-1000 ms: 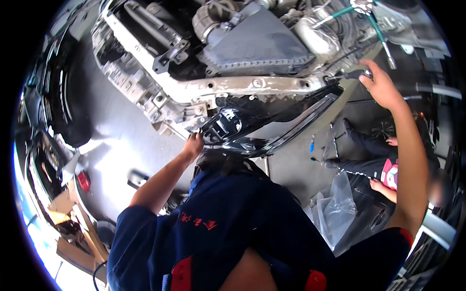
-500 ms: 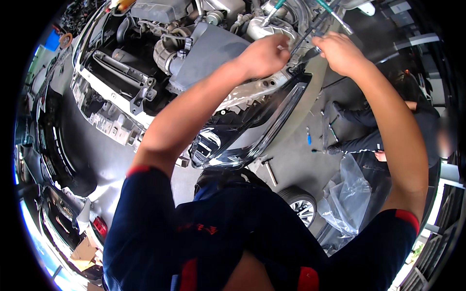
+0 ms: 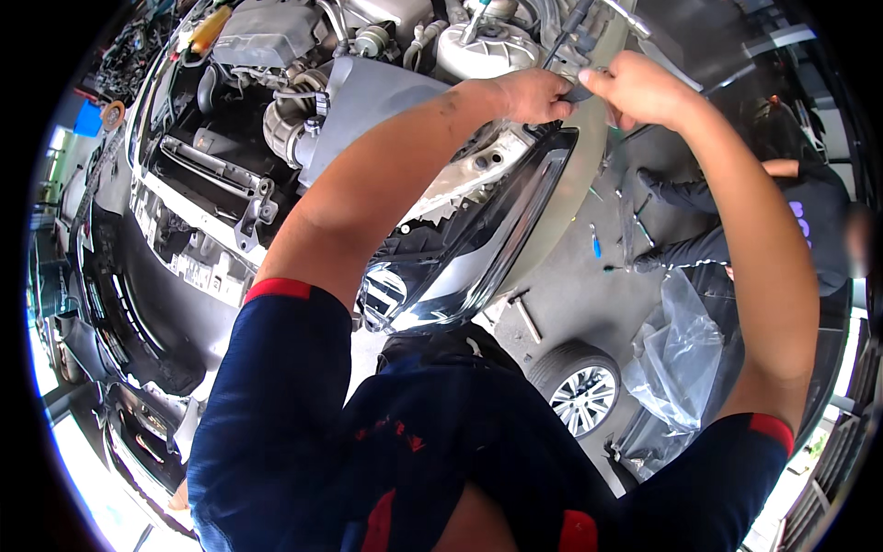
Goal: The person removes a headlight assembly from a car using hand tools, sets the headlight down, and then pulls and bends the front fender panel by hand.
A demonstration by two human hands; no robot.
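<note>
Both my hands meet near the upper right corner of the engine bay, above the back end of the loose-looking black headlamp (image 3: 506,230). My right hand (image 3: 635,92) is closed on a dark-handled tool (image 3: 578,90). Beside it, my left hand (image 3: 533,97) has curled fingers at the metal edge by that tool; what they grip is too small to make out. Under my left forearm lies the grey plastic airbox (image 3: 372,97), with a white reservoir (image 3: 483,51) behind it. The pale front panel (image 3: 478,166) runs along the headlamp.
A co-worker (image 3: 809,212) in dark clothes is low on the floor at right, near a blue-handled tool (image 3: 596,241). A wheel (image 3: 579,391) and clear plastic sheeting (image 3: 676,359) lie below. Removed bumper parts (image 3: 138,313) stand at left. A metal bar (image 3: 526,317) lies near the headlamp.
My left hand has left the headlamp's lower left corner and moved up and right to join my right hand at the fender corner. The view has shifted, showing more engine bay and the wheel.
</note>
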